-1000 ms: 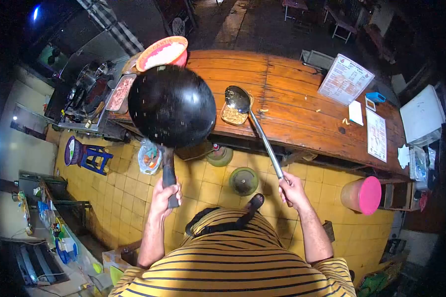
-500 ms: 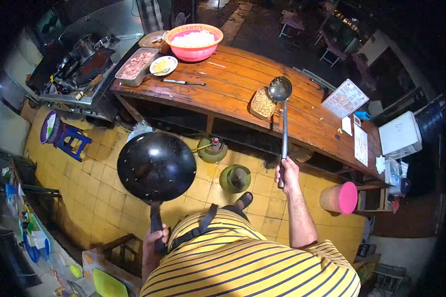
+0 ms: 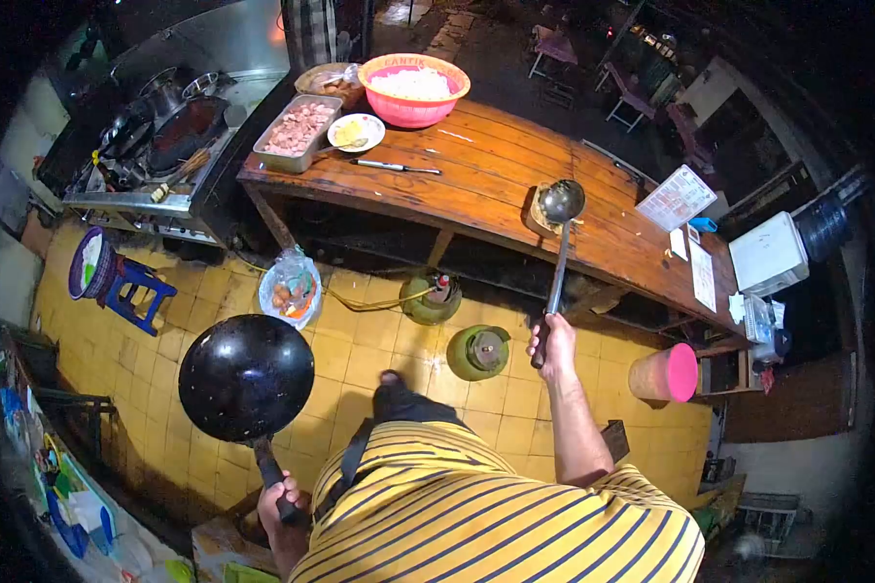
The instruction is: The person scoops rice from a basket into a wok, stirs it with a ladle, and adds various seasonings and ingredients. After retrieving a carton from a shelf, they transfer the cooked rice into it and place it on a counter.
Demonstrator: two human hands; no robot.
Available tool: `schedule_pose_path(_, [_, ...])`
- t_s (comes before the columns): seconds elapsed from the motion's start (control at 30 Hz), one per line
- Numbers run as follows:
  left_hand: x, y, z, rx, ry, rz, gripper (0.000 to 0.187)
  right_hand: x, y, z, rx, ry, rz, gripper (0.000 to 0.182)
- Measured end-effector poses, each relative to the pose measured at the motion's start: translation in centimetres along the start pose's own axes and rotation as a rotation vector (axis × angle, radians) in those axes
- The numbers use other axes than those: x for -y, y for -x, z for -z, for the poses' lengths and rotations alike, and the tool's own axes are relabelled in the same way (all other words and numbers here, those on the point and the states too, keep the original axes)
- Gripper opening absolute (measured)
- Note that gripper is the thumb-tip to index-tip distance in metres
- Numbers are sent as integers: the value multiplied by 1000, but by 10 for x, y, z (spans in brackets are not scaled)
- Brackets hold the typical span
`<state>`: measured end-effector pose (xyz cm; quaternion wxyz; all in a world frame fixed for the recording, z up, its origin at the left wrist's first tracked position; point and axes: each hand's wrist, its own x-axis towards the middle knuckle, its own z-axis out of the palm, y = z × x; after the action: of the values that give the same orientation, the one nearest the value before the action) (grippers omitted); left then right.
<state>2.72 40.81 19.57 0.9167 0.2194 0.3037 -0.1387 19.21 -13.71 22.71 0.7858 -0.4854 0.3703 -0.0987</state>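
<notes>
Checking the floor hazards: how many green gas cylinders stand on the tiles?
2: one gas cylinder under the wooden counter's edge with a hose attached, the other cylinder nearer the person's foot. More may hide under the counter.

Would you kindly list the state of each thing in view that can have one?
Left hand: closed on the wok's handle.
Wok: held low over the floor, empty as far as shows.
Right hand: closed on the ladle's handle.
Ladle: bowl over the wooden table.
Pink bowl: full of white rice.
Metal tray: filled with pinkish pieces.
</notes>
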Motion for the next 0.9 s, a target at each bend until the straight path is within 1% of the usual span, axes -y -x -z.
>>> schedule_pose_path(0.03, [-11,-5,-5,28,115,19,32,-4,3,-14,-54,-28,23,7])
schedule_pose_path(0.07, [-20,-5,-9,73,180,-3,33,-8,6,-29,-89,-46,20,11])
schedule_pose_path(0.1, [-32,-9,-10,68,181,0,33,-15,0,-38,-94,-43,17,11])
schedule_pose_path(0.17, [-59,-19,-8,110,291,-20,34,-32,-21,-62,-197,113,123,12])
schedule_pose_path(0.2, [-70,-24,-7,163,336,-39,35,-34,-27,-87,-282,76,136,20])
schedule_pose_path(0.23, [-83,-30,-2,146,356,-98,35,-45,-51,-94,-284,-4,22,28])
schedule_pose_path(0.27, [-98,-35,3,152,365,-72,36,-41,-52,-134,-303,-178,70,30])
schedule_pose_path(0.3, [-114,-42,6,161,378,-54,37,-44,-70,-159,-297,-225,95,27])
schedule_pose_path(0.33, [-125,-47,2,137,471,-48,38,-35,-61,-207,-302,-252,163,26])
schedule_pose_path(0.37, [-140,-51,8,35,427,-94,38,-42,-87,-228,-259,-316,226,23])
schedule_pose_path(0.4, [-154,-53,8,7,393,-124,37,-33,-79,-273,-270,-229,333,19])
schedule_pose_path(0.43, [-169,-57,4,-11,349,-149,36,-22,-86,-300,-161,-381,350,12])
schedule_pose_path(0.47, [-186,-66,4,-5,334,-165,34,-16,-71,-348,-96,-404,402,11])
schedule_pose_path(0.5, [-200,-68,5,-17,322,-175,32,-23,-82,-377,-15,-367,459,12])
schedule_pose_path(0.57, [-230,-79,3,26,315,-217,32,-29,-59,-455,118,-264,433,7])
schedule_pose_path(0.6, [-249,-79,-11,-34,285,-246,31,-34,-34,-497,168,-232,385,7])
schedule_pose_path(0.63, [-267,-82,-22,-83,251,-264,31,-40,1,-540,256,-163,413,6])
schedule_pose_path(0.67, [-285,-88,-21,-98,264,-294,31,-52,25,-574,331,-116,455,8])
schedule_pose_path(0.7, [-302,-95,-18,-56,240,-299,32,-66,37,-600,355,-117,446,8])
schedule_pose_path(0.73, [-323,-108,-18,-5,206,-288,33,-78,46,-622,503,-17,423,14])
schedule_pose_path(0.8, [-370,-125,-23,-10,185,-276,33,-105,54,-656,750,193,374,25])
schedule_pose_path(0.83, [-396,-133,-25,-16,170,-263,34,-122,63,-671,811,272,343,36])
schedule_pose_path(0.9, [-447,-154,-19,14,94,-235,38,-154,67,-691,921,514,294,43])
